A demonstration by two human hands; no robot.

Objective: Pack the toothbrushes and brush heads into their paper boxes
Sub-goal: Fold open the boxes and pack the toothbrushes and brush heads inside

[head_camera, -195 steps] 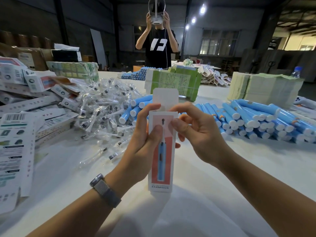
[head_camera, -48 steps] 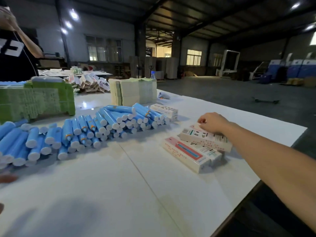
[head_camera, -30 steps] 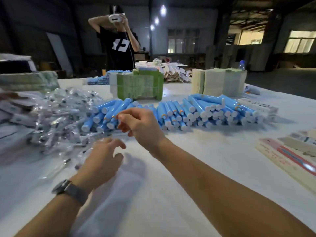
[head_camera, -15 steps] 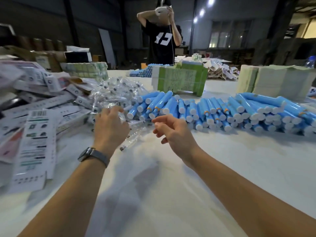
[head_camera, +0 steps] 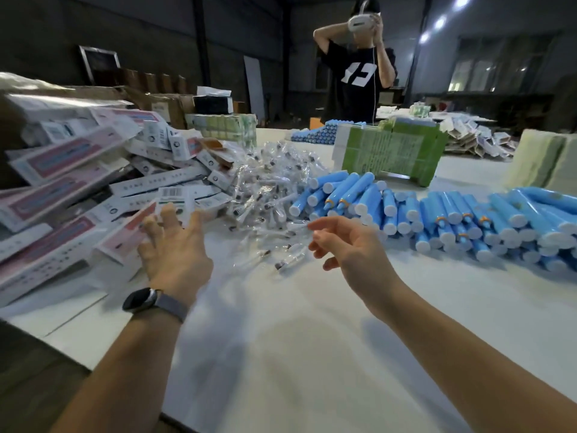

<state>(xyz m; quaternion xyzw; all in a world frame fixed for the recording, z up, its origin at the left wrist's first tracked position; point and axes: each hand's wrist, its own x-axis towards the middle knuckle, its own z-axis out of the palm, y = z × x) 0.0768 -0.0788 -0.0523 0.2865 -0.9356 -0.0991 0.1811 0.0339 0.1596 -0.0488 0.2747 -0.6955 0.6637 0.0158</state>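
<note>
My left hand (head_camera: 175, 254) reaches with spread fingers onto a flat pink-and-white paper box (head_camera: 125, 232) at the edge of a heap of flat boxes (head_camera: 62, 182) on the left; its fingertips touch the box. My right hand (head_camera: 349, 248) hovers with loosely bent fingers, holding nothing, just in front of a heap of brush heads in clear bags (head_camera: 268, 182). Rows of blue toothbrush handles (head_camera: 437, 210) lie to the right of that heap on the white table (head_camera: 296, 339).
A green bundle of printed sheets (head_camera: 390, 151) and a pale stack (head_camera: 543, 160) stand behind the handles. A person in a black shirt (head_camera: 356, 79) stands across the table with a headset held to the head. Cardboard cartons (head_camera: 162, 101) sit at the back left.
The view has swung left toward the box heap. My left hand has left the brush-head heap and reached to the flat boxes. My right hand has stayed beside it, holding nothing.
</note>
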